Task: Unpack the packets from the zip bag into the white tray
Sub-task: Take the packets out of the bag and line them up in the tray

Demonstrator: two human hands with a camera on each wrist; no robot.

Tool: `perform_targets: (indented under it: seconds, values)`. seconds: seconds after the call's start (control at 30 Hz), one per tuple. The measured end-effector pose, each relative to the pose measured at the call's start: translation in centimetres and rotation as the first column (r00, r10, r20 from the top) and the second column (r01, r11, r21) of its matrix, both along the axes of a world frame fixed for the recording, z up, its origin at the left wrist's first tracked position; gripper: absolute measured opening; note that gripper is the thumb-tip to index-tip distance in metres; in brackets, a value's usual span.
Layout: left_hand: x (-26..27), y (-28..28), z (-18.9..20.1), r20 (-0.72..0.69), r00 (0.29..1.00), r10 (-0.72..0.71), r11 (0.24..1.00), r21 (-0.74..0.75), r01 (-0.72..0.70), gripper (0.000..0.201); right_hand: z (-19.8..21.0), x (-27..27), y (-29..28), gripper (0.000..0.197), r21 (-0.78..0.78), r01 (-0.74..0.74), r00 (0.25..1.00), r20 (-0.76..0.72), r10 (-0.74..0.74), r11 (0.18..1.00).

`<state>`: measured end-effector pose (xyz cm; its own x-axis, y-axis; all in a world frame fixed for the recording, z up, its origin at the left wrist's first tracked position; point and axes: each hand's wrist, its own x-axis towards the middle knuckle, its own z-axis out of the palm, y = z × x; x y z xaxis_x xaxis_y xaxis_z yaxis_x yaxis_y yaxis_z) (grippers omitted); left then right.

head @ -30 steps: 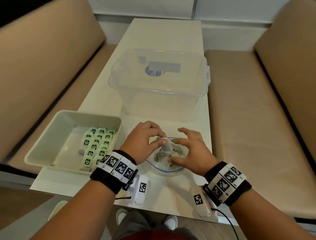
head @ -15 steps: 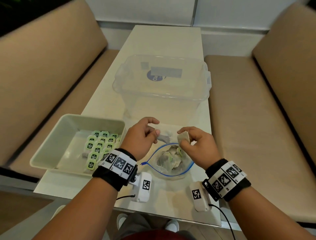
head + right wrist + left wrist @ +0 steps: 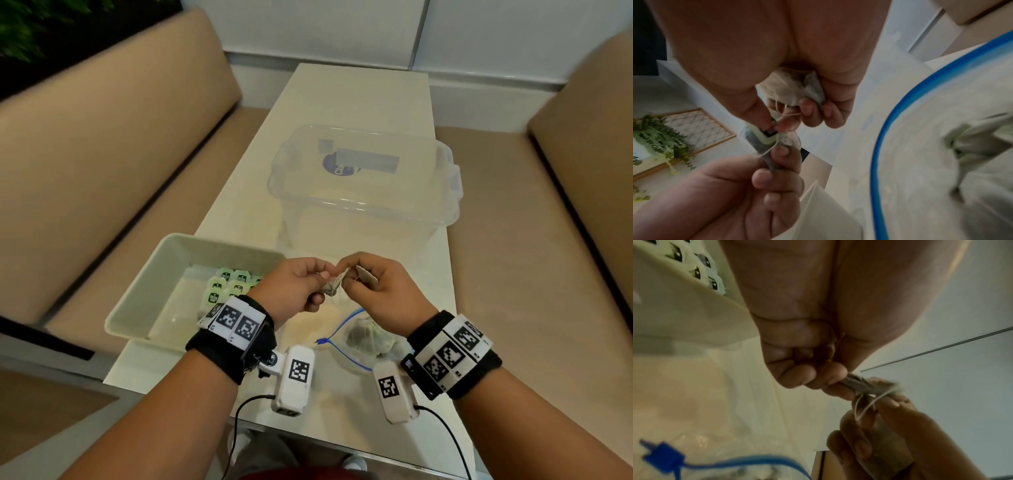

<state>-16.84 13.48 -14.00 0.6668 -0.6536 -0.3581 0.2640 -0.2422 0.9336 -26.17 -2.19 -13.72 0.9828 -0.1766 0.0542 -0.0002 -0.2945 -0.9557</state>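
Observation:
The open zip bag (image 3: 368, 342) with a blue seal lies on the table and holds several tea-bag packets. Just above and beyond it, my left hand (image 3: 323, 277) pinches one packet (image 3: 333, 287) by its end. Close against it, my right hand (image 3: 347, 279) keeps a second packet (image 3: 367, 279) under its curled fingers. In the right wrist view its thumb and forefinger pinch the green tag (image 3: 766, 135) of the left hand's packet (image 3: 759, 147), strings tangled between them. The white tray (image 3: 137, 308) at the left holds several green-tagged packets (image 3: 233, 284).
A clear plastic tub (image 3: 363, 192) stands on the table right behind my hands. Tan padded benches (image 3: 102, 154) run along both sides of the narrow table. The tray's near corner overhangs the table's left edge.
Both hands have come up out of the zip bag, each with a packet, and have met above the table between tray and bag.

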Motion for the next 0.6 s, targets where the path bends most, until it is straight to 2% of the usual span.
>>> perform_targets:
  seconds: [0.07,0.1,0.2,0.27,0.33,0.47,0.6]
  values:
    - [1.0,1.2,0.6,0.089,0.995,-0.044,0.996,0.078,0.037,0.019,0.0,1.4,0.9,0.011,-0.024,0.045,0.999,0.013,-0.045,0.999]
    - [1.7,1.8,1.0,0.177,0.982,-0.065,0.99,0.132,0.042,0.019,0.0,2.2,1.3,0.008,-0.025,0.072,0.997,0.021,-0.072,0.997]
    - [3.9,4.2,2.3,0.404,0.914,-0.029,0.987,0.158,-0.039,0.021,0.3,4.6,2.8,0.007,-0.042,0.114,0.993,0.023,-0.113,0.993]
    - [5.0,5.7,3.7,0.44,0.897,0.047,0.992,0.084,-0.093,0.018,0.5,6.0,3.9,0.007,-0.067,0.117,0.993,0.01,-0.117,0.991]
    - [6.1,6.9,4.9,0.477,0.879,0.023,0.995,0.07,-0.065,0.01,0.9,7.2,5.1,0.008,-0.07,0.111,0.994,-0.004,-0.111,0.991]
    - [8.5,8.9,5.6,0.659,0.737,-0.149,0.966,0.256,-0.034,0.006,1.3,9.2,7.3,0.008,-0.059,0.108,0.994,0.001,-0.108,0.992]
    - [10.2,10.4,6.0,0.688,0.707,-0.164,0.954,0.292,-0.063,0.006,1.3,10.7,8.9,0.007,-0.003,0.16,0.987,0.026,-0.16,0.987]
